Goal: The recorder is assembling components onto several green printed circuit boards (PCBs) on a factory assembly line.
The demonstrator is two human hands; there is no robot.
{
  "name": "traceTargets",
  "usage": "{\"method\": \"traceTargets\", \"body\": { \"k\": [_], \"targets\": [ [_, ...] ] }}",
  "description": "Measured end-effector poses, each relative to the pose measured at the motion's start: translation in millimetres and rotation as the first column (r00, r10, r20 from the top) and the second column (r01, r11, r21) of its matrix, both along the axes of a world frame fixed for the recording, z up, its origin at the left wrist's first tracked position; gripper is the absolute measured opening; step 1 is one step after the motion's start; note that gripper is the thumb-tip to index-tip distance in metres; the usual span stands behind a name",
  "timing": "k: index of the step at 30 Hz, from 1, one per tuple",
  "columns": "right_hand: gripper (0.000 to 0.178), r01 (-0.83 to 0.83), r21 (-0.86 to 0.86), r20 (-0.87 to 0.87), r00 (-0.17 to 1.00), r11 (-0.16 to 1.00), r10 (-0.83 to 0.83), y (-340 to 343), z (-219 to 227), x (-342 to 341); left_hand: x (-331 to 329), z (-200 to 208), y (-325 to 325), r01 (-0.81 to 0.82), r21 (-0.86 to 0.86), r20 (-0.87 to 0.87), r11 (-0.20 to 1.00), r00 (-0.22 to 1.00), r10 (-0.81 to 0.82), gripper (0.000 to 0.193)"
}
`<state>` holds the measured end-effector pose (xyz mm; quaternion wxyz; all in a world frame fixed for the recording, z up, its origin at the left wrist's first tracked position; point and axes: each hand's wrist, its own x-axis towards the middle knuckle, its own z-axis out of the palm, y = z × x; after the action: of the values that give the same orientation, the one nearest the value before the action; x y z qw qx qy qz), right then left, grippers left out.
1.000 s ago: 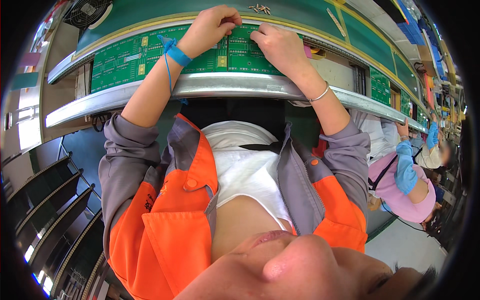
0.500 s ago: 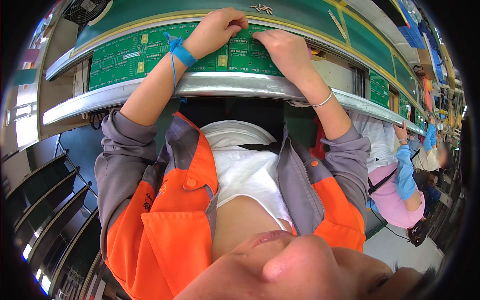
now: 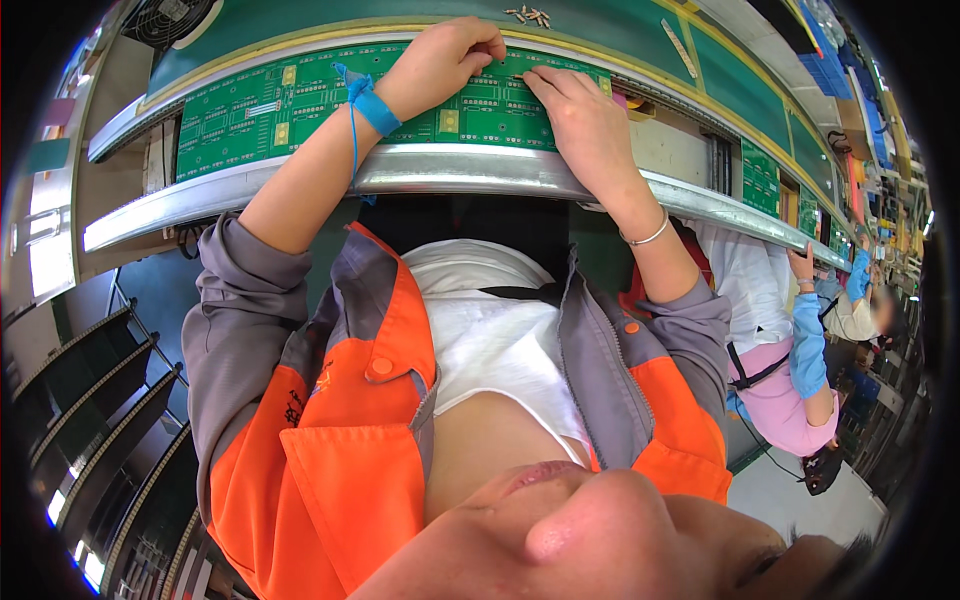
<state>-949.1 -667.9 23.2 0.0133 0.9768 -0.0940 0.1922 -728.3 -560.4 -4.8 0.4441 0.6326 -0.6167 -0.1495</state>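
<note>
A long green circuit board rests between metal rails, with both my hands over its far half. My left hand, with a blue wrist strap, is curled near the board's far edge. Its thumb and fingertips are bent close together, and whatever they hold is too small to make out. My right hand leans in from the right, with its fingertips pressed together low over the board. A tiny part seems to be at those fingertips, but its kind cannot be told. Several small pale cylindrical components lie beyond the far rail.
A thick metal rail runs along the near side of the board. Further right along the line is another green board. A black fan stands at the far left, above dark slotted racks. Co-workers sit at the right.
My right hand has shifted slightly right and toward me, away from my left hand. My left hand has moved a little to the right, its fingertips still over the board's far edge.
</note>
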Motion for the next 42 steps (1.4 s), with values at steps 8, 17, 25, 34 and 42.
{"method": "traceTargets", "body": {
  "k": [8,17,25,34,42],
  "targets": [
    [0.043,-0.037,-0.099,-0.051,0.998,0.994,0.032,-2,2,-1,-5,-1,-2,0.007,-0.052,0.068,0.999,0.998,-0.004,0.015],
    [0.039,-0.098,-0.142,-0.103,0.991,0.985,0.083,-7,13,4,-3,2,-1,0.012,-0.014,0.031,1.000,0.999,-0.011,0.014],
    [0.040,-0.082,-0.102,-0.054,0.996,0.991,0.077,-3,11,3,12,7,3,0.009,0.112,-0.250,0.994,0.968,0.019,0.013],
    [0.023,-0.141,0.214,-0.016,0.989,0.967,0.147,-56,11,30,20,4,8,-0.018,0.017,-0.299,1.000,0.954,0.022,0.013],
    [0.008,0.089,-0.066,0.080,0.993,0.994,-0.084,-64,17,84,15,15,11,0.046,0.100,0.012,0.994,0.999,-0.048,0.012]
  ]
}}
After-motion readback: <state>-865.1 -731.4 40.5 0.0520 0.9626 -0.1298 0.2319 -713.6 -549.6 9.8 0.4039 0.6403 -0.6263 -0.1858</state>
